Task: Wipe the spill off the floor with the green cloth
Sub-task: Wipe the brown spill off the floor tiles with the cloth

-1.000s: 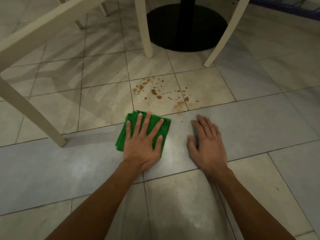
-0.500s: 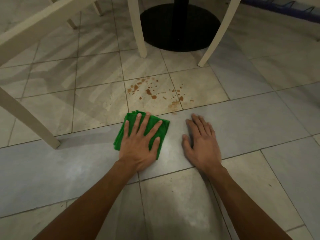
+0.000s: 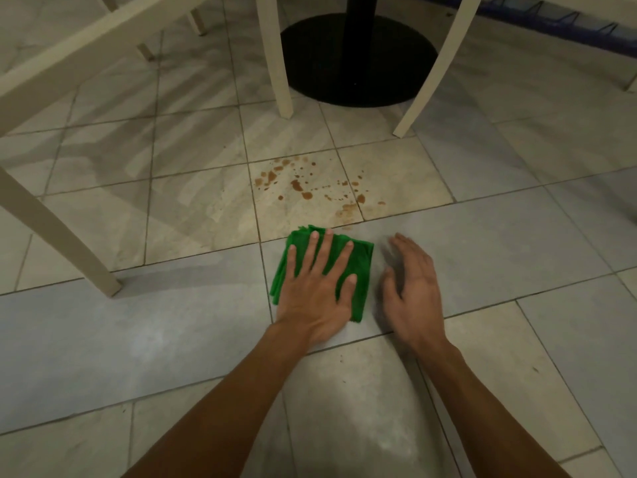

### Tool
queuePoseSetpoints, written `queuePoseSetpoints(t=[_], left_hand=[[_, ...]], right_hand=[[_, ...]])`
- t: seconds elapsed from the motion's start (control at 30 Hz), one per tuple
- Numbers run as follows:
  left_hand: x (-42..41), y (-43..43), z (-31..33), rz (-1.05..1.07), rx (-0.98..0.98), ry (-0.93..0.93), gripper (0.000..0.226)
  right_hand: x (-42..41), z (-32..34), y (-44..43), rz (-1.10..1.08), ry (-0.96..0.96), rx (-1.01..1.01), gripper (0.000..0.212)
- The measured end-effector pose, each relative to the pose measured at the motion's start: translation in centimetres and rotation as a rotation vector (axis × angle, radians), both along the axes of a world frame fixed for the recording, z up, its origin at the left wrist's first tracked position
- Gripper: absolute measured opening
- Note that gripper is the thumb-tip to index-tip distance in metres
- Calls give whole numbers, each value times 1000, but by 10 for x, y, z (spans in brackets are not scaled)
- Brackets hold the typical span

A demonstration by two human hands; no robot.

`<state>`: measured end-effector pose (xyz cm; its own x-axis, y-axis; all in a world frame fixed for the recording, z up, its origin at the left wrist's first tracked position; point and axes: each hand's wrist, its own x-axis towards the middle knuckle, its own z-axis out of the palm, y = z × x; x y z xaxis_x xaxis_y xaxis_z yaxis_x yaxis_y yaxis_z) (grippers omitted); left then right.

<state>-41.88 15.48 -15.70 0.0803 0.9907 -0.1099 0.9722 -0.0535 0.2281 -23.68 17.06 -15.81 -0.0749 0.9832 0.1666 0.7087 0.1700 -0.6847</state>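
Cloth [image 3: 358, 267] under flat L hand [image 3: 315, 291], spill [image 3: 310, 188] just beyond.

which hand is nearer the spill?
Left. The left hand lies flat on the cloth, fingertips just short of the spill. The right hand sits beside the cloth, slightly farther back.
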Motion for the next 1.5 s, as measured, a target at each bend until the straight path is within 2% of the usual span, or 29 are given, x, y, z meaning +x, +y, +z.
queuePoseSetpoints(t=[0.2, 0.3, 0.43, 0.67, 0.93, 1.13, 1.33, 1.43, 1.5], left_hand=[[-73, -12, 19, 238, 160, -239, 62], [-101, -13, 20, 316, 220, -264, 57], [-114, -12, 16, 349, 242, -297, 52], [-76, 1, 3, 243, 190, -307, 48], [-63, 13, -2, 218, 157, -177, 50], [-71, 14, -4, 197, 185, -155, 46], [-72, 26, 0, 233, 212, -148, 40], [-76, 35, -1, 248, 231, -135, 45], [-80, 41, -3, 238, 224, -154, 50]], right_hand=[[-55, 6, -15, 239, -96, 116, 48], [-93, 1, -3, 350, -208, 104, 55], [-115, -11, 2, 357, -379, 66, 60], [-85, -15, -23, 356, -447, 16, 66], [-22, -14, -38, 163, -586, -109, 70], [-2, -17, 11, -10, -585, -132, 71], [-31, -15, 25, 212, -631, -100, 70], [-13, -12, 1, 337, -613, -59, 69], [6, -14, 1, 332, -588, -59, 70]])
